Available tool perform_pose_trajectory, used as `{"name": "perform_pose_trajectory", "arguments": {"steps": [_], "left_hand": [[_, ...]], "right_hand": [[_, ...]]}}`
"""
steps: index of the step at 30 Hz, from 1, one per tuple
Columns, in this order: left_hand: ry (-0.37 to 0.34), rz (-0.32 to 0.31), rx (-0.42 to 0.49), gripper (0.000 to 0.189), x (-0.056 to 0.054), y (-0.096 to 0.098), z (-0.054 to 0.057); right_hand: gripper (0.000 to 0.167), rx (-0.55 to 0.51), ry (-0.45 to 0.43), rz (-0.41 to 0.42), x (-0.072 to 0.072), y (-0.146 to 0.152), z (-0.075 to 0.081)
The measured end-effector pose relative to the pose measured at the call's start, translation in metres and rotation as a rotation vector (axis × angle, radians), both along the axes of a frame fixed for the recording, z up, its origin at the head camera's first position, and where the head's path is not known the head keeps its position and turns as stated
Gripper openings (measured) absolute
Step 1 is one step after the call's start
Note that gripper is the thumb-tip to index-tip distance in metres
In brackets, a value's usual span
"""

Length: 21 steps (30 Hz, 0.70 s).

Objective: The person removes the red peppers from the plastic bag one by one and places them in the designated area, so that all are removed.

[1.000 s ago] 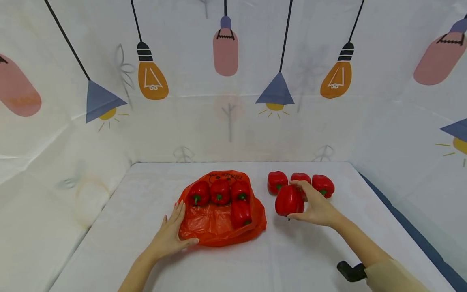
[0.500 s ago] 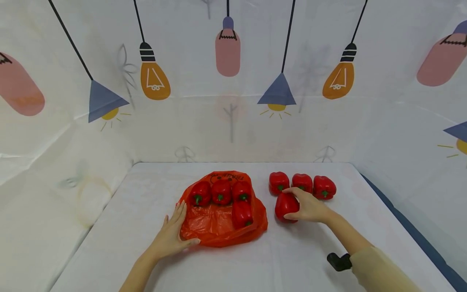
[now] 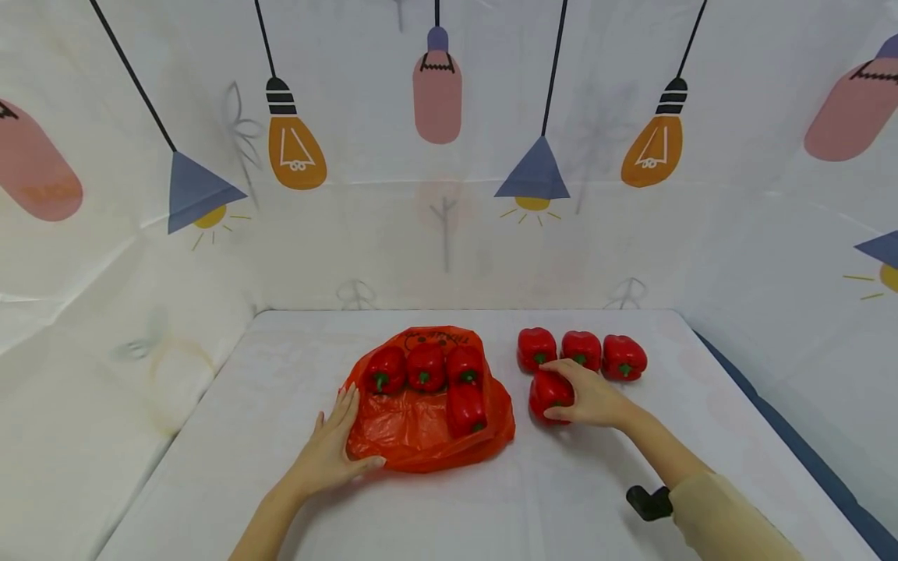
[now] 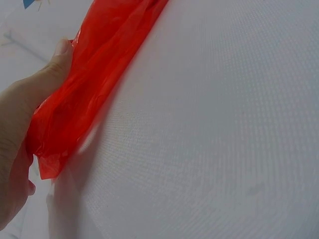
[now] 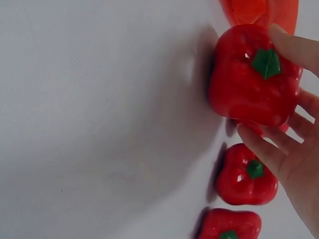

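An orange-red plastic bag [image 3: 403, 432] lies spread on the table, its mouth turned up. Inside it are a row of three red bell peppers [image 3: 426, 368] and another bell pepper [image 3: 466, 410] in front of the row's right end. My left hand [image 3: 324, 454] rests against the bag's left front edge, fingers straight and thumb spread. Right of the bag, my right hand [image 3: 595, 396] grips a red bell pepper [image 3: 549, 393] between thumb and fingers. In the right wrist view this bell pepper [image 5: 249, 89] shows its green stem; the hand hides part of its side.
Behind the right hand stand three more bell peppers in a row: the left one [image 3: 536, 348], the middle one [image 3: 581, 348] and the right one [image 3: 624, 358]. White sheeting printed with lamps surrounds the white table [image 3: 456, 514]. A black strap piece [image 3: 648, 503] sits at the right sleeve.
The right hand has lowered its bell pepper and turned it slightly, in front of the back row. The left hand and the bag have stayed in place.
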<state>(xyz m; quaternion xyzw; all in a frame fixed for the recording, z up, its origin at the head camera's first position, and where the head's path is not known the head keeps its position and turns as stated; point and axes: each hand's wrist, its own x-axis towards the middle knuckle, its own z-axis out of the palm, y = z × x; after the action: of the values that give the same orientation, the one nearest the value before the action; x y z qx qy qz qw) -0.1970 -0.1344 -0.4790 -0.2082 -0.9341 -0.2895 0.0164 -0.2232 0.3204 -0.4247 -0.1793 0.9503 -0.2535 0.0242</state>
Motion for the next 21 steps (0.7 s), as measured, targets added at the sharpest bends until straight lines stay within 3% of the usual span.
{"name": "perform_pose_trajectory", "arguments": {"steps": [8,14,21], "left_hand": [[-0.005,-0.007,0.006,0.116,0.000,0.000,0.000],[-0.002,-0.005,0.006,0.117,-0.001,-0.001,-0.001],[0.001,-0.008,0.006,0.116,-0.001,0.000,0.000]], "right_hand": [[0.088,-0.018,0.018,-0.042,0.005,0.000,0.003],[0.094,-0.038,0.043,-0.056,0.011,-0.002,0.016],[0.092,-0.114,0.219,-0.032,0.019,-0.009,0.046]]}}
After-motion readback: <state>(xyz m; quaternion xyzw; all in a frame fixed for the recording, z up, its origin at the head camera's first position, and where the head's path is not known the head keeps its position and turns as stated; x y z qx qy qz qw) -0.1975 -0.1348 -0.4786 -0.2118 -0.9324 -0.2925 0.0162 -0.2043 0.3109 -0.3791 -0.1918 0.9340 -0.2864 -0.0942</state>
